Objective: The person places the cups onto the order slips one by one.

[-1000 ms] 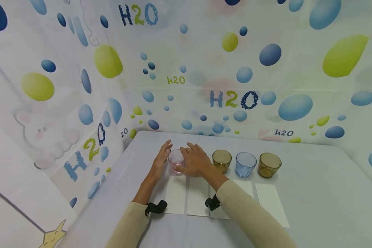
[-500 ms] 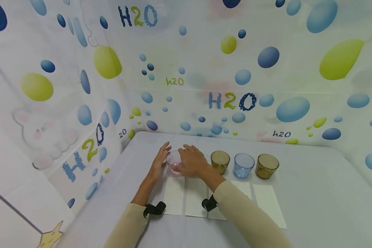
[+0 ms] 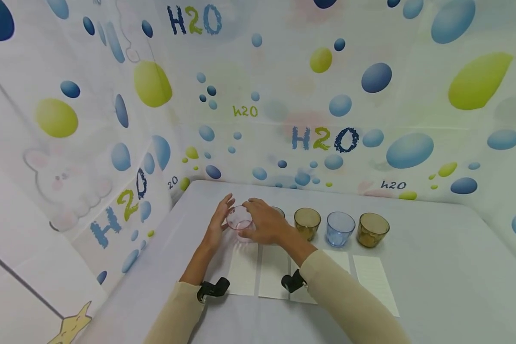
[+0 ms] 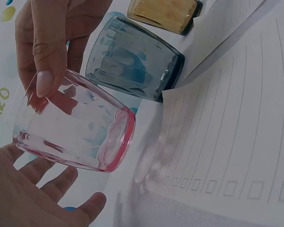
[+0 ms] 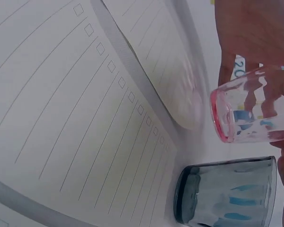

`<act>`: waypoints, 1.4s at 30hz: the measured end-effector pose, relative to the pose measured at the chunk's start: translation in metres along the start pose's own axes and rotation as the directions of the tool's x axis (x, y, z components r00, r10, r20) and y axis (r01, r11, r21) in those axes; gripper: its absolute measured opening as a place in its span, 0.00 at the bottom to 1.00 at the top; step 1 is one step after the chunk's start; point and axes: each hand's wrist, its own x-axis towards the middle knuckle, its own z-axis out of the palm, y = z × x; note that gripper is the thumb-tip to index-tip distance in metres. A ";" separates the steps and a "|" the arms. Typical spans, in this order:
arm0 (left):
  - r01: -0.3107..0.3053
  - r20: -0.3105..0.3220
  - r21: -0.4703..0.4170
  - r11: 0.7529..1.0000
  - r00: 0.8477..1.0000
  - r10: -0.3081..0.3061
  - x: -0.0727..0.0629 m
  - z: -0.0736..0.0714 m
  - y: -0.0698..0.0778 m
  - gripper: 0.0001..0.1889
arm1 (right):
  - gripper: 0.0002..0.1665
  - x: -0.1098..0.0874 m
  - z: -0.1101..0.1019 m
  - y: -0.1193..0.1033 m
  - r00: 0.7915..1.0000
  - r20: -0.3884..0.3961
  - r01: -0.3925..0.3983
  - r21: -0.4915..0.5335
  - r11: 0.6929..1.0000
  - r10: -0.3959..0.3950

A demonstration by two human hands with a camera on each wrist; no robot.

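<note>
A clear pink-tinted glass (image 3: 239, 220) is held just above the table in the head view, above the far end of the leftmost paper strip (image 3: 243, 270). My right hand (image 3: 266, 222) grips its rim, with the thumb (image 4: 45, 78) on the near wall in the left wrist view. My left hand (image 3: 217, 224) is on the glass's other side, fingers loosely extended; whether they touch it I cannot tell. Next to the pink glass is a teal glass (image 4: 132, 59), mostly hidden behind my right hand in the head view.
To the right stand an amber glass (image 3: 307, 224), a blue glass (image 3: 340, 229) and another amber glass (image 3: 372, 230) in a row. Several lined paper strips (image 3: 376, 282) lie nearer me on the white table (image 3: 438, 267). A patterned curtain (image 3: 275, 86) hangs behind.
The pink glass has been raised off the table and shifted slightly left in my right hand. My left hand has moved slightly left alongside it. The other glasses have stayed put.
</note>
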 end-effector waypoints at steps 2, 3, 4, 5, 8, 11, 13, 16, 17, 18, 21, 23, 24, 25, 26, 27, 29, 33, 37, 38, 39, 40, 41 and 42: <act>0.001 -0.010 -0.021 1.000 1.000 -0.001 -0.001 -0.002 0.001 0.32 | 0.48 -0.001 -0.002 -0.001 1.000 0.000 0.008 0.040 0.999 -0.008; 0.000 -0.011 -0.024 1.000 1.000 0.000 -0.002 -0.002 0.001 0.32 | 0.48 -0.001 -0.002 -0.001 1.000 0.001 0.007 0.060 0.998 -0.007; -0.002 -0.010 -0.026 1.000 1.000 0.001 -0.003 -0.003 0.001 0.32 | 0.48 -0.002 -0.003 -0.001 1.000 0.000 0.002 0.076 0.997 -0.002; -0.006 -0.008 -0.029 1.000 1.000 0.006 -0.004 -0.003 0.002 0.32 | 0.48 -0.002 -0.003 -0.001 1.000 -0.006 -0.003 0.100 0.995 0.004; -0.010 -0.015 -0.028 1.000 1.000 0.009 -0.008 -0.005 0.005 0.32 | 0.48 -0.003 -0.005 -0.001 0.999 -0.029 -0.014 0.176 0.984 0.020; -0.017 -0.030 -0.032 0.999 0.999 0.016 -0.009 -0.007 0.011 0.32 | 0.47 -0.004 -0.009 0.000 0.998 -0.062 0.006 0.240 0.971 0.009; -0.022 -0.035 -0.036 0.999 0.999 0.021 -0.011 -0.007 0.013 0.32 | 0.47 -0.005 -0.010 0.001 0.997 -0.074 0.023 0.266 0.964 -0.004; -0.037 -0.030 -0.030 0.999 0.999 0.036 -0.013 -0.007 0.015 0.32 | 0.46 -0.006 -0.010 0.002 0.996 -0.087 0.042 0.277 0.960 -0.018; -0.041 -0.025 -0.029 0.999 0.999 0.040 -0.014 -0.007 0.015 0.32 | 0.47 -0.007 -0.010 0.002 0.996 -0.091 0.047 0.283 0.958 -0.022; -0.044 -0.018 -0.029 0.999 0.999 0.043 -0.015 -0.006 0.015 0.32 | 0.47 -0.008 -0.011 0.001 0.995 -0.094 0.050 0.286 0.957 -0.024; -0.047 0.010 -0.031 0.998 0.999 0.047 -0.017 -0.005 0.014 0.31 | 0.46 -0.010 -0.013 0.000 0.995 -0.098 0.056 0.300 0.952 -0.028; -0.047 0.024 -0.037 0.998 0.999 0.048 -0.020 -0.003 0.014 0.31 | 0.45 -0.013 -0.014 -0.001 0.995 -0.095 0.057 0.310 0.949 -0.028; -0.048 0.029 -0.042 0.998 0.998 0.049 -0.021 -0.002 0.013 0.31 | 0.45 -0.014 -0.014 -0.002 0.995 -0.092 0.058 0.314 0.948 -0.030; -0.047 0.030 -0.046 0.998 0.998 0.049 -0.022 -0.002 0.013 0.31 | 0.45 -0.015 -0.014 -0.003 0.995 -0.091 0.060 0.319 0.946 -0.032; -0.046 0.029 -0.050 0.998 0.998 0.048 -0.024 -0.001 0.012 0.31 | 0.45 -0.017 -0.014 -0.004 0.996 -0.085 0.061 0.325 0.944 -0.035; -0.045 0.026 -0.053 0.998 0.999 0.047 -0.027 0.000 0.012 0.32 | 0.45 -0.018 -0.013 -0.005 0.996 -0.079 0.063 0.330 0.942 -0.039; -0.049 0.019 -0.054 0.997 0.999 0.050 -0.029 0.001 0.010 0.32 | 0.45 -0.020 -0.013 -0.007 0.996 -0.073 0.073 0.347 0.935 -0.051; -0.052 0.003 -0.038 0.998 0.999 0.052 -0.036 0.003 0.008 0.31 | 0.46 -0.023 -0.010 -0.008 0.997 -0.057 0.076 0.379 0.922 -0.058; -0.069 -0.002 -0.043 0.997 0.998 0.069 -0.040 0.004 0.008 0.30 | 0.45 -0.025 -0.008 -0.007 0.996 -0.063 0.082 0.384 0.920 -0.062; -0.075 -0.002 -0.052 0.996 0.997 0.075 -0.041 0.004 0.008 0.31 | 0.45 -0.026 -0.007 -0.007 0.996 -0.065 0.088 0.380 0.921 -0.068; -0.081 -0.001 -0.059 0.995 0.997 0.081 -0.042 0.004 0.007 0.31 | 0.45 -0.027 -0.007 -0.007 0.995 -0.066 0.092 0.377 0.922 -0.072; -0.084 -0.001 -0.064 0.994 0.996 0.084 -0.043 0.005 0.007 0.31 | 0.44 -0.027 -0.006 -0.006 0.995 -0.068 0.095 0.374 0.922 -0.075; -0.087 0.002 -0.068 0.994 0.996 0.087 -0.043 0.006 0.007 0.31 | 0.44 -0.028 -0.005 -0.006 0.995 -0.071 0.097 0.366 0.926 -0.076; -0.086 0.005 -0.078 0.993 0.996 0.087 -0.044 0.007 0.007 0.31 | 0.44 -0.029 -0.005 -0.006 0.994 -0.072 0.097 0.364 0.926 -0.076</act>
